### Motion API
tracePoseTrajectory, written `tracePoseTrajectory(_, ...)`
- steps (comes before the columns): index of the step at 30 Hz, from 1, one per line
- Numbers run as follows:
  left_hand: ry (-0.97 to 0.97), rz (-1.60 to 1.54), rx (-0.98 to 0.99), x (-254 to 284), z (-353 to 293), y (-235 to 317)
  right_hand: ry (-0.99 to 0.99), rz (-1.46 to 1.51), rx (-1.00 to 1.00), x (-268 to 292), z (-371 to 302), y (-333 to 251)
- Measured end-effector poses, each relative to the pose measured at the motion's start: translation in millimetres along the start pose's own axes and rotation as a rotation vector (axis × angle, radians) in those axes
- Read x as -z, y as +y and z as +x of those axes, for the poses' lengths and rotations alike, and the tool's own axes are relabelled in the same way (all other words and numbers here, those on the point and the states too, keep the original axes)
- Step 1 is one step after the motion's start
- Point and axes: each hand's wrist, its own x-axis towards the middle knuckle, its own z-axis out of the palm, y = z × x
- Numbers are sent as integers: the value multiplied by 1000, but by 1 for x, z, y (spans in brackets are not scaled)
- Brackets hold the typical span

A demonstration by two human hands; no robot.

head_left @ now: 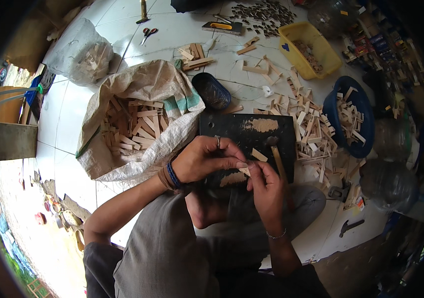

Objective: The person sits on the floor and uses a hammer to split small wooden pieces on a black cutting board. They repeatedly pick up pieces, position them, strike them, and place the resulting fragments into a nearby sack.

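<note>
My left hand and my right hand meet in front of me, fingertips pinched together on a small light wooden piece. Fingers cover most of it. Below them lies a black board with two worn, bare-wood patches. On the board, just beyond my fingertips, rests another short wooden piece. A hammer lies beside my right hand, its dark head on the board and its handle pointing toward my leg.
An open woven sack of wooden pieces stands left, near a small dark tray. Loose wooden pieces pile up right of the board, beside a blue basin. A yellow tub, scissors and another hammer lie around.
</note>
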Motion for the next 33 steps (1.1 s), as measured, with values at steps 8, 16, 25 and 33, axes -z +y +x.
tracePoseTrajectory(8, 57, 109, -60, -5, -2, -4, -10, -60, -16, 3, 1, -4)
tracePoseTrajectory(16, 47, 296, -210, -2, -1, -5, -8, -43, 10, 2, 1, 0)
tracePoseTrajectory(25, 60, 458, -356, -2, 3, -3, -5, -13, 5, 1, 3, 4)
tracePoseTrajectory(33, 43, 478, -404, -3, 4, -4, 9, -7, 11, 0, 3, 4)
